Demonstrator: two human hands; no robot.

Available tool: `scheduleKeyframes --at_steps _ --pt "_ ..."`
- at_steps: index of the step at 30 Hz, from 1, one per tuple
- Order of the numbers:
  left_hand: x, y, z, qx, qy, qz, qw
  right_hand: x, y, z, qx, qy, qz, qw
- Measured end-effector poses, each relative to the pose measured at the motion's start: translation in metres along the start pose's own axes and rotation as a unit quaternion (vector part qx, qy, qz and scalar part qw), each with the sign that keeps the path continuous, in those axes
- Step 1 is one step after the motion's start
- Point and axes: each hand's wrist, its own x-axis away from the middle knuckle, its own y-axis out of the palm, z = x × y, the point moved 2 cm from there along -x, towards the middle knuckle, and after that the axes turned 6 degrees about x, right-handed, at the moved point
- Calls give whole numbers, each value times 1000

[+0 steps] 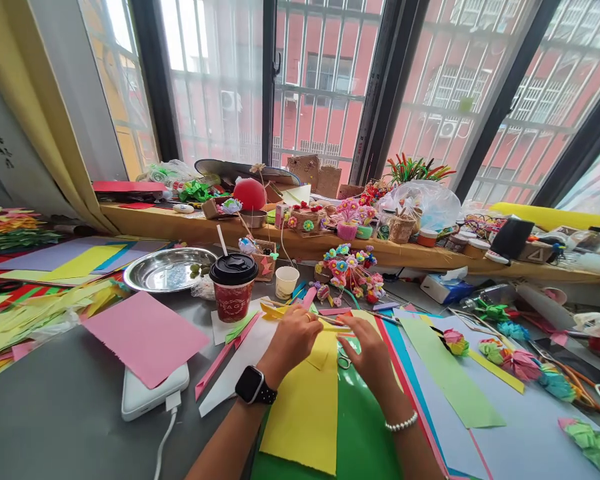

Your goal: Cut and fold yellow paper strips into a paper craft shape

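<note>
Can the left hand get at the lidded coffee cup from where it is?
Probably yes: only loose paper lies between the left hand and the lidded coffee cup, though that hand holds a yellow paper strip.

**Paper-craft workroom is occupying a window-side desk**

Pastel blue paper sheets (pixel 525 437) are covering the right edge of the flat grey desk (pixel 55 407), and yellow-green paper strips (pixel 40 313) are lying along its left. Fuzzy multicoloured handmade flowers (pixel 347 267) are standing at its far edge, below a cluttered yellow-brown sill (pixel 180 228) and dark-framed windows (pixel 269 87).
</note>
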Motion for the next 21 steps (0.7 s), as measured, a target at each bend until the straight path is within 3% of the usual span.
scheduleKeyframes --at_steps 3,6,11,15,18,21 --pt "-1 8 10 -4 25 -35 999 0 4 -5 8 -23 -20 999" --pt "-1 9 11 7 23 -26 999 1 7 -3 27 -22 -36 999" --pt "0 -6 -7 1 -4 -5 1000 2 4 2 31 8 -29 999" --pt "0 -19 -15 -29 -63 40 997 2 3 4 33 37 -24 998" --pt "-1 -12 -6 -4 -48 42 998 2 5 2 28 17 -36 999" --pt "-1 5 7 9 -1 -17 1000 3 9 -1 13 -10 -45 999"
